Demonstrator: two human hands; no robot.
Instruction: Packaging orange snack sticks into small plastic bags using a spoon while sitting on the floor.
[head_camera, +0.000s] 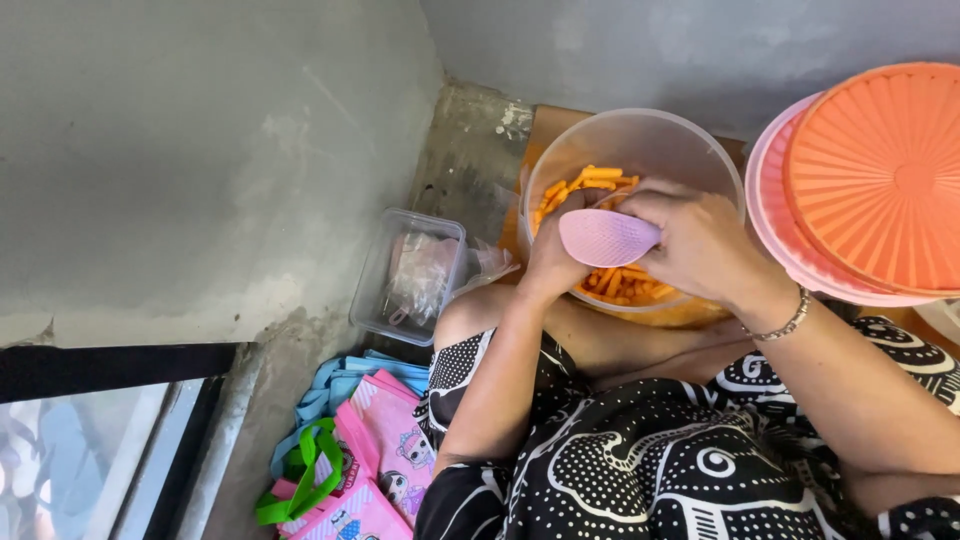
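Over clear tub (640, 135) | right hand (700, 245) grips pink scoop (605, 237) | left hand (553, 255) grip unclear

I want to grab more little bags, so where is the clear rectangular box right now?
In the head view the clear rectangular box sits on the floor left of centre, by the grey wall, just left of the left hand and the tub of orange snacks.

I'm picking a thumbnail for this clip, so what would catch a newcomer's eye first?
The orange stick snacks in the clear plastic tub at centre, where the right hand holds a pink scoop beside the left hand. Next, the orange ribbed lid at the right edge.
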